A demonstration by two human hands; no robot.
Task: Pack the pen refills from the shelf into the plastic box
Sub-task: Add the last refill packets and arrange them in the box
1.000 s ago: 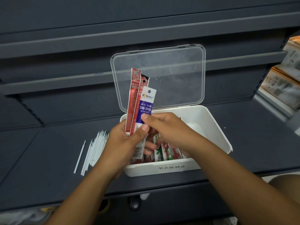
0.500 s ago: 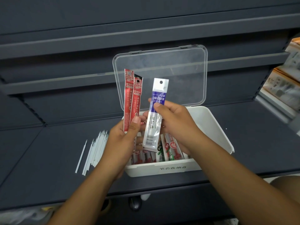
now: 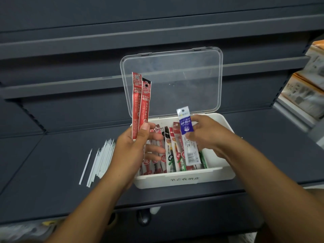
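A white plastic box [image 3: 184, 179] stands on the dark shelf with its clear lid [image 3: 171, 81] propped open. Several refill packets [image 3: 171, 155] in red, black and green lie inside it. My left hand [image 3: 133, 148] pinches two red refill packets [image 3: 140, 104] upright over the box's left end. My right hand [image 3: 205, 135] pinches a blue-and-clear refill packet [image 3: 186, 135], tilted, low over the packets in the right half of the box.
A loose row of thin white refills [image 3: 101, 160] lies on the shelf [image 3: 52, 172] left of the box. Upper shelf rails run behind the lid. Orange-and-white boxes [image 3: 306, 92] are stacked on shelving at the far right.
My right hand has carried the blue packet away from the red ones, to the right and down into the box. My left hand still holds the two red packets upright.
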